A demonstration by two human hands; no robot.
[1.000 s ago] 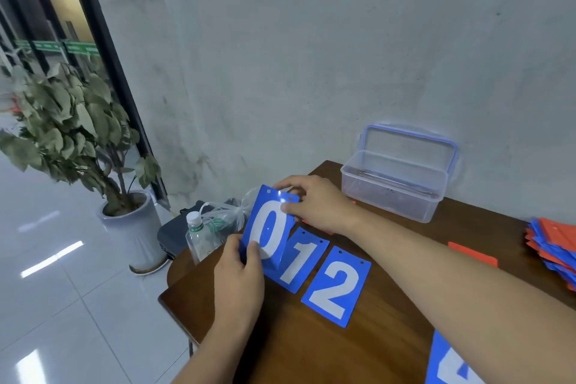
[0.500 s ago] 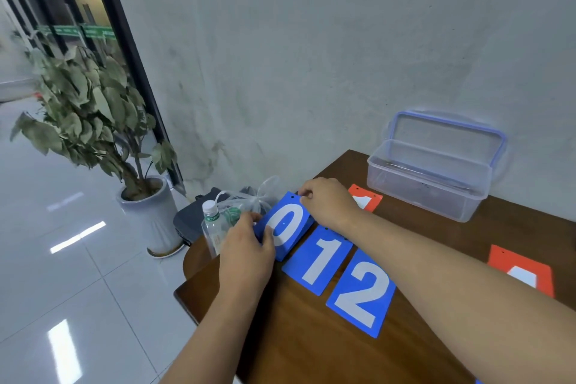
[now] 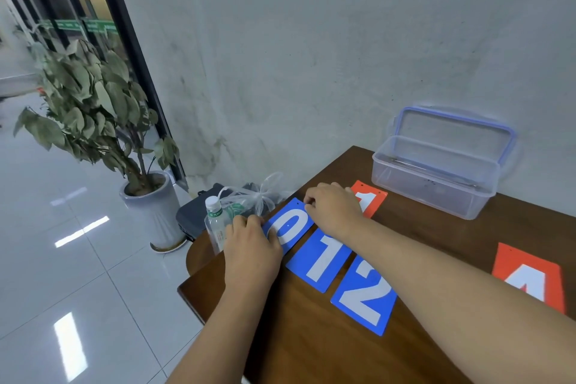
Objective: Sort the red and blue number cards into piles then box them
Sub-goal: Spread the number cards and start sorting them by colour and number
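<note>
Two arms in the head view, both bare. Left hand: bare, back of the hand and knuckles showing, fingers mostly hidden behind it. Left forearm: bare right down to the bottom frame edge. Right hand: bare, knuckle ridges visible. Right forearm: bare out to the right frame edge, looks very broad close to the lens. Nails too small to tell.

- The blue 0 card, held raised a second ago, has been laid flat on the table — at 10 o'clock of the blue 1 card.
- The left hand and right hand have been lowered with it.
</note>
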